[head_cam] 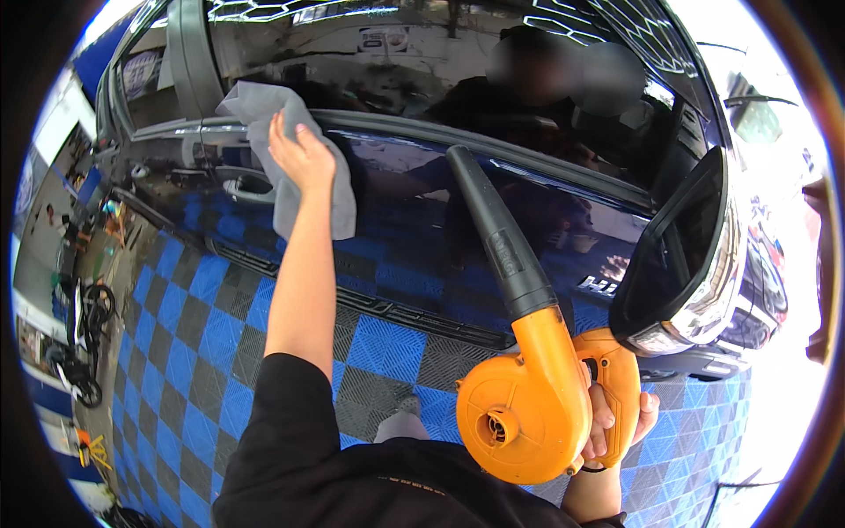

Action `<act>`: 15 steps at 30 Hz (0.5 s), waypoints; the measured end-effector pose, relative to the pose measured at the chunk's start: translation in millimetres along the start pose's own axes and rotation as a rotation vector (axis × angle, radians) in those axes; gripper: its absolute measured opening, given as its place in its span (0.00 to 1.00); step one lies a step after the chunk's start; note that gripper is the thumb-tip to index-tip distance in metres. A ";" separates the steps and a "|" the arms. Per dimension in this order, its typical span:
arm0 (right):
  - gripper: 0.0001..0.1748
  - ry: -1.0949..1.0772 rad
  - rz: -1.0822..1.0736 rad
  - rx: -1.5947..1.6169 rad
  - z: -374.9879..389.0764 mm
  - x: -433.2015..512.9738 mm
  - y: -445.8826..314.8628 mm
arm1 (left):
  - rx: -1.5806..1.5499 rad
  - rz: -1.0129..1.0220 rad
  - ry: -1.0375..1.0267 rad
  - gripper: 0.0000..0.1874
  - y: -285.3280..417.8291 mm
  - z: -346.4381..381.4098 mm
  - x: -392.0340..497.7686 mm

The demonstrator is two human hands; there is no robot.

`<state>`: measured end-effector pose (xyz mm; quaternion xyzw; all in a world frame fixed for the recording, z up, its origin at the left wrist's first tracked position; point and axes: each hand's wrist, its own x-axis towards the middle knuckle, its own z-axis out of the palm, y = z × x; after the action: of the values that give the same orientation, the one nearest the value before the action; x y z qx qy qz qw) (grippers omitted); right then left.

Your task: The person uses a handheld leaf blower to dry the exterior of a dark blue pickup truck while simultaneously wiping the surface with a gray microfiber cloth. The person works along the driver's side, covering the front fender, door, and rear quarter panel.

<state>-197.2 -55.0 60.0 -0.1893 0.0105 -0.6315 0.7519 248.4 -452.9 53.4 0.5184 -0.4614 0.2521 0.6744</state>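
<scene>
My left hand (300, 153) presses a grey cloth (315, 198) against the dark blue car door (403, 198), at the base of its window and beside a chrome door handle (248, 190). Its fingers lie on top of the cloth, which drapes down over the door panel. At the lower right, my right hand (610, 422) is wrapped round the handle of an orange electric blower (528, 396). The blower's black nozzle (498, 231) points up and away from me towards the door, its tip near the window's lower trim (554, 155).
The car's side mirror (680, 264) juts out just right of the blower. Below the door runs a black side step (396, 310). Blue and grey checkered floor tiles (386, 340) lie underfoot. A motorcycle (86, 330) stands at the far left.
</scene>
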 end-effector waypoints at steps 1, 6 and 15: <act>0.42 0.024 -0.017 0.013 4.6 2.4 7.4 | -0.034 -0.042 -0.014 0.26 -13.0 1.0 6.9; 0.37 0.074 -0.067 -0.028 37.4 23.2 61.6 | -0.145 -0.077 -0.054 0.21 -13.5 -17.3 29.8; 0.32 0.099 0.067 -0.204 63.9 49.1 85.8 | -0.193 0.609 -0.506 0.28 34.7 -26.7 20.6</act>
<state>-89.9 -73.3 104.7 -0.2330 0.1183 -0.6104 0.7478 238.8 -419.3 86.8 0.3381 -0.7668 0.2601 0.4797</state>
